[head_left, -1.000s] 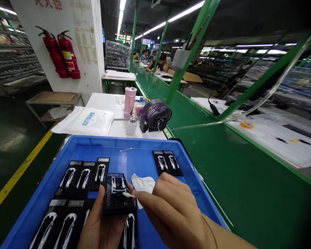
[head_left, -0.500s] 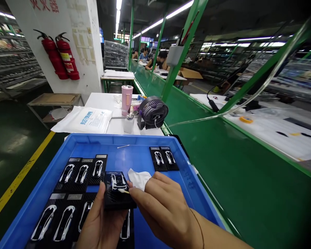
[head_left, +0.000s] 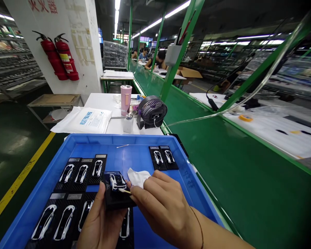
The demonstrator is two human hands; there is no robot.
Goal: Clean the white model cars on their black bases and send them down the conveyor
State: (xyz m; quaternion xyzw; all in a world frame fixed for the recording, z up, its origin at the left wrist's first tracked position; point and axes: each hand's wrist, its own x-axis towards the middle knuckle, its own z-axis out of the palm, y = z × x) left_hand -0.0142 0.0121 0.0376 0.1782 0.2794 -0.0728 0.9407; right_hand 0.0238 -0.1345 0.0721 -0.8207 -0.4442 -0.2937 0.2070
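Left hand (head_left: 101, 221) and right hand (head_left: 163, 207) have shifted a tiny bit since the last look. They are close together over a big blue tray (head_left: 93, 139). Rows of other black cards (head_left: 80, 169) with white cars lie flat in the tray, and two more sit near the far side. The left hand holds up one black card (head_left: 116, 200) from below, above the tray. A little white car (head_left: 117, 182) sits on that card. The right fingers (head_left: 142, 193) pinch a cotton swab (head_left: 124, 190), and its tip touches the car. A white cloth (head_left: 137, 177) lies bunched by those fingers. Past the tray stand a pink cup (head_left: 125, 99), a small bottle (head_left: 128, 123) and a black fan (head_left: 152, 111).
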